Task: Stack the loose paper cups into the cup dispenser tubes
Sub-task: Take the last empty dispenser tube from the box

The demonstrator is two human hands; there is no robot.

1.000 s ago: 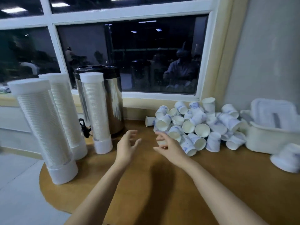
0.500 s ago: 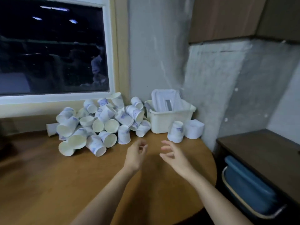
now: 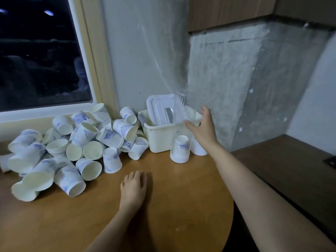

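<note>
A heap of loose white paper cups with blue print (image 3: 87, 140) lies on the wooden table (image 3: 172, 206) below the window. One cup (image 3: 180, 151) stands upside down apart from the heap, in front of a cream plastic bin (image 3: 160, 140). My left hand (image 3: 133, 184) rests flat on the table, fingers straight, holding nothing. My right hand (image 3: 201, 126) reaches over that single cup to the bin's right rim, fingers spread and thumb out, at a clear ridged plastic piece (image 3: 183, 110) in the bin. No dispenser tube is in view.
The bin holds a white lid-like box (image 3: 160, 110) and stands against a grey concrete wall corner. A second white upturned container (image 3: 199, 150) sits behind my right wrist. A lower dark shelf (image 3: 291, 170) lies to the right, past the table's rounded edge.
The view has swung right, away from the dispenser tubes and urn. My left hand has dropped flat onto the table. My right hand has stretched forward to the bin's rim.
</note>
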